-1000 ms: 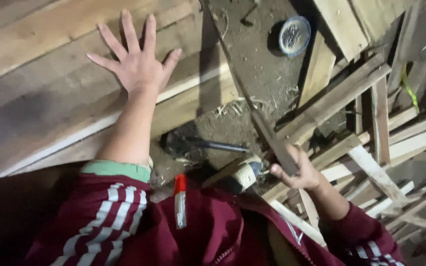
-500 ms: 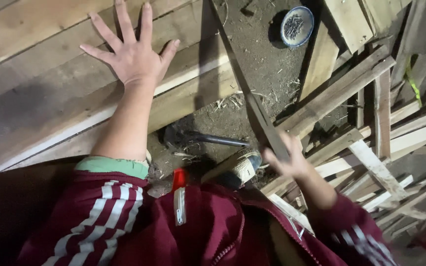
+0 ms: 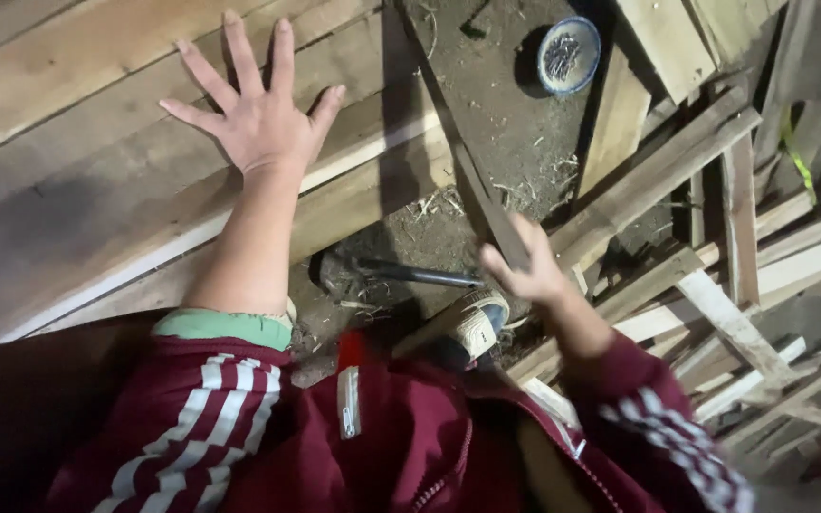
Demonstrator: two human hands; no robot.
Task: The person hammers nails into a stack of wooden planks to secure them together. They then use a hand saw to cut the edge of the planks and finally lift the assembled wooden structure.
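The right hand (image 3: 525, 266) is blurred, so its fingers are hard to make out; it is closed around the lower end of a long thin wooden strip (image 3: 448, 142). The strip runs from this hand up and to the left over the dirt ground (image 3: 505, 123) and leaves the picture at the top edge, so its far end is not visible. Below the hand, the toe of a shoe (image 3: 475, 323) shows, half hidden by the dark red jacket (image 3: 353, 446), which covers the whole bottom edge of the view.

The left hand (image 3: 258, 123) is open and holds nothing. It lies flat with spread fingers on the wide planks (image 3: 68, 171), near their right edge where they end at the dirt. The planks are cut off at the left and top edges.

Between the two hands is a narrow band of bare dirt. A dark hammer-like tool (image 3: 382, 274) lies there, just left of the right hand; its head is in shadow and not clear. A round tin of nails (image 3: 568, 55) stands near the top edge, just right of the strip. On the right side, a crowded pile of loose slats (image 3: 715, 247) leaves little open room.
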